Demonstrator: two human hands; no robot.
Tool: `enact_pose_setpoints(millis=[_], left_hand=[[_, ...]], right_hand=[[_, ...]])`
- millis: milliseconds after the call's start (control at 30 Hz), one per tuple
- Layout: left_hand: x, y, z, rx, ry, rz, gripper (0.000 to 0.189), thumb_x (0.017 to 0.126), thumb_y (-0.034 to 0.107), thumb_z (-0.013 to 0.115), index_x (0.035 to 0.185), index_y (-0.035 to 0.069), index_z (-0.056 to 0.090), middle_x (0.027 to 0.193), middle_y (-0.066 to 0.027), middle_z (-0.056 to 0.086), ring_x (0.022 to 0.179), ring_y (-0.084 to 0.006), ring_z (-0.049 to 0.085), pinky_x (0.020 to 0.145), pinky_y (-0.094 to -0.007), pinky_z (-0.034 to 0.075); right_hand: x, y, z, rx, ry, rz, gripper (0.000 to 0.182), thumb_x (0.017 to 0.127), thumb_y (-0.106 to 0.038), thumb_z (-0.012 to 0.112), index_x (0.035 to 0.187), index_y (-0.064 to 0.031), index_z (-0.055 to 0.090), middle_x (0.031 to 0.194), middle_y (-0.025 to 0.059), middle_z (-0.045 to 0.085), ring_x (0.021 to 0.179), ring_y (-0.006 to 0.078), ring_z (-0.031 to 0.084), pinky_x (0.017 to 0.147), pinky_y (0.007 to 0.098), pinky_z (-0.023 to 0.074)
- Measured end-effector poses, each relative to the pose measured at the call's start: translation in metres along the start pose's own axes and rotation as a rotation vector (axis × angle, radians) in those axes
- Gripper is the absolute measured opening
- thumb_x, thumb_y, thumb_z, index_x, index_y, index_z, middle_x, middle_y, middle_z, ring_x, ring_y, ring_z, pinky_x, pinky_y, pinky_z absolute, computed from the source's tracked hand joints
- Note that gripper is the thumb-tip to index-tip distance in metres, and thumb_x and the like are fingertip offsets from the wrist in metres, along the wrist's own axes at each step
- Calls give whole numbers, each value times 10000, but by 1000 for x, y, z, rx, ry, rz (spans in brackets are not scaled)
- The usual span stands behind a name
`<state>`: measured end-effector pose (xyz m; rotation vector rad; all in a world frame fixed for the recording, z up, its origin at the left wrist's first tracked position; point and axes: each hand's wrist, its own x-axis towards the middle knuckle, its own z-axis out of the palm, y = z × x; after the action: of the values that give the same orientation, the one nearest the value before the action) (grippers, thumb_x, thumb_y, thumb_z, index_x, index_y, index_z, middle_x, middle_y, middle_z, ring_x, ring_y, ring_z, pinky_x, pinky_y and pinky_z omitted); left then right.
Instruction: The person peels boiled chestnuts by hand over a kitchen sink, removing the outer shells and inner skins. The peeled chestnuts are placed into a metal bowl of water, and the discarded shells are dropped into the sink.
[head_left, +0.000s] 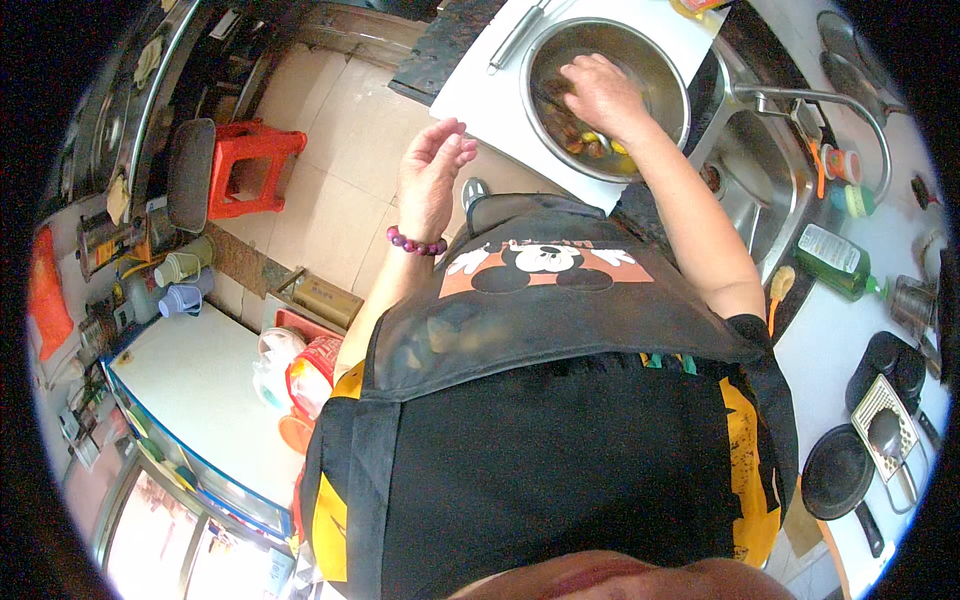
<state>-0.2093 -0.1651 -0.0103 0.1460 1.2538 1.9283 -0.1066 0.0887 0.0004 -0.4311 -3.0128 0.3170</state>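
Note:
My right hand (604, 97) reaches down into a large stainless steel bowl (531, 112) with dark food and a few yellow pieces (589, 139) in it. Its fingers curl downward, and their tips are hard to make out, so I cannot tell what they hold. The bowl rests on a white worktop (480, 101). Out in the air left of the worktop, my left hand (436, 169) is raised, holding nothing, its fingers loosely bent and apart. A purple bead bracelet circles the left wrist. On the worktop left of the bowl lies a metal-handled utensil (517, 37).
A steel sink (757, 161) with a curved faucet (862, 101) adjoins the worktop on the right. Beside it stands a green dish soap bottle (832, 259). Pans (836, 472) and a grater (885, 424) lie lower right. A red plastic stool (255, 169) stands on the tiled floor at left.

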Motion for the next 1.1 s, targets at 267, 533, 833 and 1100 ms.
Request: enact_pose_setpoints(millis=[267, 533, 833, 1100], left_hand=[[1, 16, 16, -14, -13, -51, 290, 937, 49, 535, 1214, -36, 513, 1194, -170, 555, 947, -214, 628, 883, -332, 525], [24, 5, 75, -119, -427, -243, 363, 936, 82, 558, 1275, -23, 481, 1180, -168, 589, 1018, -226, 622, 911, -332, 517], [19, -6, 122, 123, -532, -56, 322, 876, 9, 626, 1183, -30, 537, 1065, -108, 645, 970, -145, 623, 850, -260, 518], [7, -14, 134, 368, -589, 89, 339, 835, -47, 649, 1158, -13, 553, 1025, -70, 644, 929, -115, 623, 813, -235, 519]], right_hand=[[0, 10, 0, 116, 67, -17, 251, 780, -160, 672, 1011, -63, 669, 949, 86, 619, 948, 262, 580, 858, 367, 477], [-52, -28, -54, 808, 217, 279, 264, 784, -113, 703, 1033, -54, 640, 971, 58, 651, 845, 138, 633, 752, 264, 516], [-101, -45, -70, 712, 508, 195, 232, 770, -2, 698, 991, -23, 630, 1072, 87, 652, 1028, 194, 615, 891, 301, 489], [-123, -50, -81, 828, 515, 401, 122, 772, -75, 721, 847, 9, 674, 826, 82, 666, 719, 148, 632, 655, 260, 509]])
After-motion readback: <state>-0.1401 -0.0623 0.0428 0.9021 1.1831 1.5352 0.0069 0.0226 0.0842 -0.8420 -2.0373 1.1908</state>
